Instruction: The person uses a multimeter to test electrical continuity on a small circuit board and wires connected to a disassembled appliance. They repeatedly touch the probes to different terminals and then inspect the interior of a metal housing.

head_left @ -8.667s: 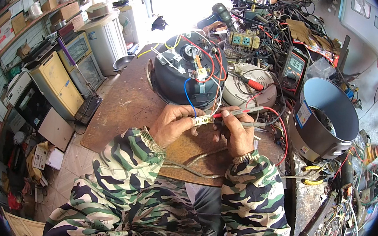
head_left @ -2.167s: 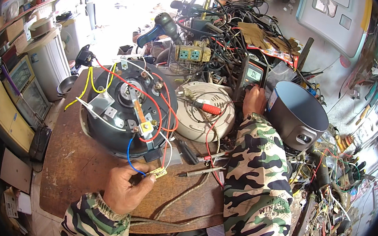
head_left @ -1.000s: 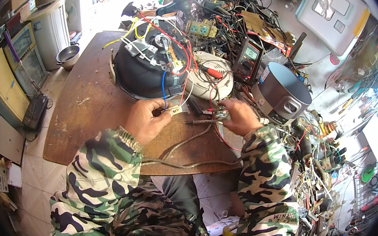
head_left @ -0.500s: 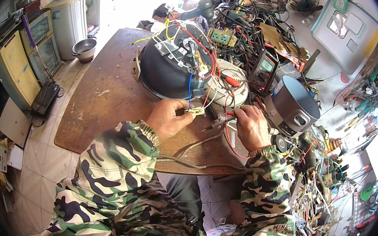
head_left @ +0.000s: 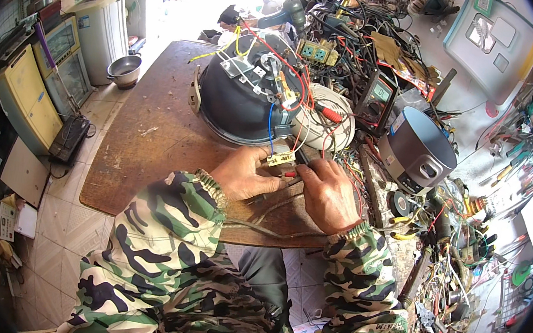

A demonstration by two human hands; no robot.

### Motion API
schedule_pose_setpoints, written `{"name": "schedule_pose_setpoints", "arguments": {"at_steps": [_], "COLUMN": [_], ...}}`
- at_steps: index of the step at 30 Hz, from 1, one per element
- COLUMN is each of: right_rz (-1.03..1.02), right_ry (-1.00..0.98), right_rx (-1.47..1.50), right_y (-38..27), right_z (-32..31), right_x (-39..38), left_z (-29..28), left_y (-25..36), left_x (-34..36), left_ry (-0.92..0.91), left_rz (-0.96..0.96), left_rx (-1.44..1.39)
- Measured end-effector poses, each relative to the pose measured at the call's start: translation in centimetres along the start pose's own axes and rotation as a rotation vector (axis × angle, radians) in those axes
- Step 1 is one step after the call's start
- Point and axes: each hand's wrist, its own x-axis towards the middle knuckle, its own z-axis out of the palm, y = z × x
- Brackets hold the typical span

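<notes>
I see two bare hands meeting above a worn brown wooden table [head_left: 143, 152], its surface scratched and its corners rounded; the left hand [head_left: 245, 177] is half curled, thumb apart from the fingers, its fingertips at one end of a small flat pale-yellow circuit board [head_left: 281, 159], though I cannot tell how firmly it grips; the right hand [head_left: 330, 197] is closed, palm down, fingers pinched around a slim red-ended probe [head_left: 289, 174], which lies just below the board. Three wires reach the board, one blue, one red, one white; they come from a rounded, glossy black metal cooker body [head_left: 240, 111] just beyond the left hand, bottom up. Beyond the right hand are one round cream plastic part [head_left: 330, 124] and one upright multimeter [head_left: 377, 99], its screen too small for me to read; to that hand's right stands one grey open-topped cylinder [head_left: 416, 147]. A thick, rough cord [head_left: 278, 235] runs nearer than both hands; the right palm is hidden, and the tangled black cables [head_left: 335, 26] farther off defy counting.
</notes>
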Motion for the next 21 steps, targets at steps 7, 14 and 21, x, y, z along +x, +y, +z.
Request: {"name": "schedule_pose_setpoints", "arguments": {"at_steps": [7, 14, 21], "right_rz": [-0.113, -0.115, 0.633], "right_ry": [0.11, 0.293, 0.139], "right_rx": [0.067, -0.003, 0.709], "right_y": [-0.8, -1.6, -4.3], "right_z": [1.9, 2.3, 2.1], "right_x": [-0.5, -1.4, -3.0], "left_z": [-0.3, -1.1, -1.0], "left_y": [0.7, -1.4, -0.3], "left_x": [-0.5, 0.4, -0.2], "left_ry": [0.015, 0.014, 0.111], "left_rz": [-0.109, 0.003, -0.056], "left_rx": [-0.021, 0.175, 0.141]}}
